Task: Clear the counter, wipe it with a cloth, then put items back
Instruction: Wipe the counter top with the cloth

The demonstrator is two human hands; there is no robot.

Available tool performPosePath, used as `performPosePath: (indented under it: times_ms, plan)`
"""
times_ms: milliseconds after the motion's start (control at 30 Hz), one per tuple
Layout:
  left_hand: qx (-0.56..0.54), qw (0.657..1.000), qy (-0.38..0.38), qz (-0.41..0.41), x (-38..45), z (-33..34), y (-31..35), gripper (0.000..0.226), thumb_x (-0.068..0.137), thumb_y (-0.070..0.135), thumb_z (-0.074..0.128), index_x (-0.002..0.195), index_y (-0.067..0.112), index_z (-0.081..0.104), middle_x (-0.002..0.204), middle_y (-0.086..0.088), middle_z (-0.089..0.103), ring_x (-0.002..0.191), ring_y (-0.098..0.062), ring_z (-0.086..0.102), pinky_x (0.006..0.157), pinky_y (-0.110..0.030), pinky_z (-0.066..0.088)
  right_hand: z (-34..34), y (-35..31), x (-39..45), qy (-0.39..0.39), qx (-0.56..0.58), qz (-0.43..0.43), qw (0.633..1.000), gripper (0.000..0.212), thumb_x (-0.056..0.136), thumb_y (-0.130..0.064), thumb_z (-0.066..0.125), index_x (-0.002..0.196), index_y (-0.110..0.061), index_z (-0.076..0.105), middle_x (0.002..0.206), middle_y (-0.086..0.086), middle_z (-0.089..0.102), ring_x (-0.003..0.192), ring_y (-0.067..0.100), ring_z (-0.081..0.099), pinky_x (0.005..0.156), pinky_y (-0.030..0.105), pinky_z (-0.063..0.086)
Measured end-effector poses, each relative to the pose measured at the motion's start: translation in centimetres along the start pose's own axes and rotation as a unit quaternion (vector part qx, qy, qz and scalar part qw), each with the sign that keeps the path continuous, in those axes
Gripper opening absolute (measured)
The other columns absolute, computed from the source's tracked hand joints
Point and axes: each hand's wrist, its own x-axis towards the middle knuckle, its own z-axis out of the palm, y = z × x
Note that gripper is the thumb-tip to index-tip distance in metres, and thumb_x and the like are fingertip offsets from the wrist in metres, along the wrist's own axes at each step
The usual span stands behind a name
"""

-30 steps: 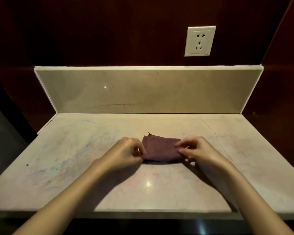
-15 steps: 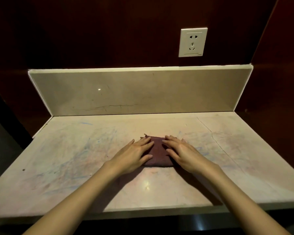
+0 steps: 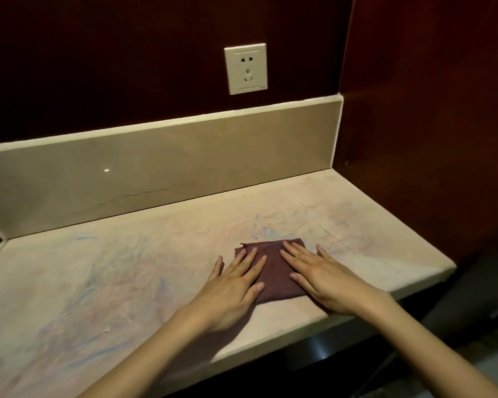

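Head camera looked down on a pale marble counter (image 3: 104, 282) whose surface was marked with faint blue and pink smears. A folded maroon cloth (image 3: 273, 271) lay flat on the counter, toward its right half and near the front edge, well apart from the backsplash. The cloth was folded into a rough square, and its far edge showed a small loose corner at the left.

The left hand (image 3: 233, 288) lay flat on the cloth's left side, palm down, fingers straight and slightly spread; the outer fingers and the thumb reached past the cloth's left edge onto the bare marble. It gripped nothing and only pressed on the fabric. The right hand (image 3: 319, 278) lay flat on the cloth's right side in the same way, fingers extended toward the backsplash, its outer fingers resting on the counter just right of the cloth. It also held nothing. A strip of cloth showed between the two hands.

Behind the cloth, a beige stone backsplash (image 3: 184, 168) ran along the counter's rear edge, with a thin crack line low on its face. Above the backsplash, on the dark reddish wall, a cream wall socket (image 3: 245, 68) sat up and slightly left of the cloth. A dark wood side panel (image 3: 429, 139) closed off the counter's right end.
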Motion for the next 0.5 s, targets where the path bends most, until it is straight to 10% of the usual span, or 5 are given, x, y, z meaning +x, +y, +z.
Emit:
performPosePath:
  times_ms: [500]
  plan:
    - [-0.021, 0.999, 0.024, -0.007, 7.3, 1.7, 16.3, 0.054, 0.103, 0.042, 0.016, 0.152, 0.031, -0.006, 0.159, 0.007, -0.014, 0.145, -0.011, -0.019, 0.116, -0.043, -0.016, -2.8, 11.8, -9.0, -0.074, -0.086, 0.073, 0.991, 0.058, 0.104, -0.021, 0.026, 0.153, -0.009, -0.004, 0.161, 0.006, -0.010, 0.149, 0.016, -0.006, 0.117, 0.029, -0.006]
